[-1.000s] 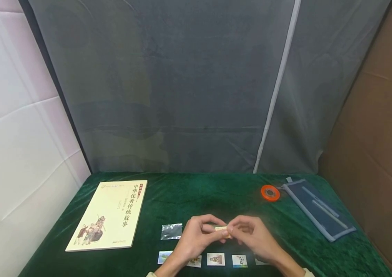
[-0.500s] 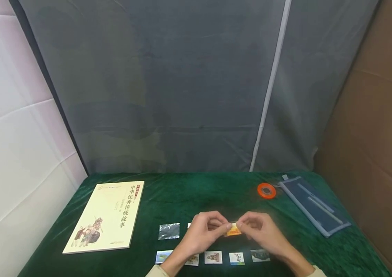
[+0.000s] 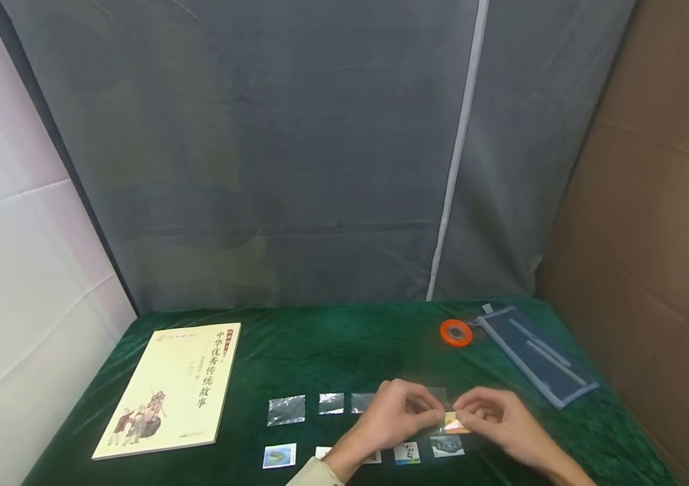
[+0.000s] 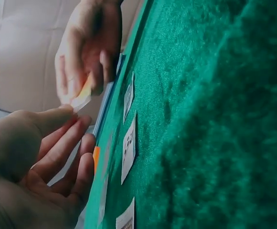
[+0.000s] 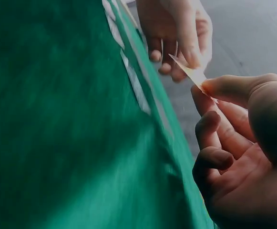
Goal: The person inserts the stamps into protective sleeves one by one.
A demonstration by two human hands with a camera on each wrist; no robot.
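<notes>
A small orange-and-yellow stamp (image 3: 455, 423) is held up between both hands above the cloth. My right hand (image 3: 496, 425) pinches its right end between thumb and index finger. Thumb and fingertips of my left hand (image 3: 396, 415) pinch the opposite side, where a clear, film-like strip (image 4: 81, 101) shows beyond the coloured part. The left hand's other fingers are spread loosely below in the left wrist view. In the right wrist view the stamp (image 5: 190, 74) is seen nearly edge-on. Several picture stamps lie in a row below the hands, among them a blue-green one (image 3: 279, 455) and a dark one (image 3: 446, 445).
Clear plastic sleeves (image 3: 286, 410) lie in a row behind the stamps, partly hidden by the left hand. A cream book (image 3: 168, 391) lies at left. An orange roll (image 3: 456, 333) and a blue zip pouch (image 3: 536, 354) lie at the back right of the green cloth (image 3: 320, 351).
Both hands and the stamp have shifted right in the head view. The stamp's orange face came into sight, then a clear strip at its left. More sleeves now show behind the hands.
</notes>
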